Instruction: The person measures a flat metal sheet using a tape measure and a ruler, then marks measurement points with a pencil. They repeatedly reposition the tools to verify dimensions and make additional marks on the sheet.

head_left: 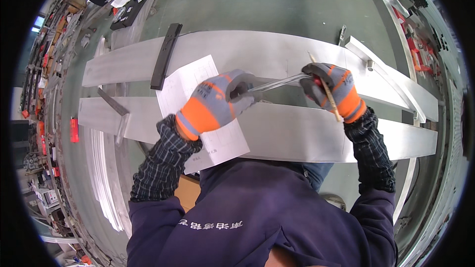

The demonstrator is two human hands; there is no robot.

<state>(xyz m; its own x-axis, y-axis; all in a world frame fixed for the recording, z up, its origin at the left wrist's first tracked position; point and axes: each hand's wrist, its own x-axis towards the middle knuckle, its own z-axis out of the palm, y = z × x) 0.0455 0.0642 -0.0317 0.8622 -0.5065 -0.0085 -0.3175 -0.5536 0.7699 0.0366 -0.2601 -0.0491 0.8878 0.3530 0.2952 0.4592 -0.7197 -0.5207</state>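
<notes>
Both my hands wear grey and orange gloves. My left hand [217,101] pinches one end of a thin shiny strip [279,83], which looks like a tape measure's blade. The other end runs into my right hand [334,89], closed round it, with a bit of something red showing between the fingers. A thin wood-coloured pencil-like stick [330,96] is also held in my right hand, slanting across the fingers. Under the hands lie two long silver metal panels [222,44], side by side. A white paper sheet with line drawings [225,143] rests on them, partly hidden by my left hand.
A dark bar [166,57] lies across the far panel at left. An angled metal piece [114,103] sits on the near panel's left end. A white bar [388,76] crosses the right side. Long profiles [101,178] lie at left; shelves of parts stand further left.
</notes>
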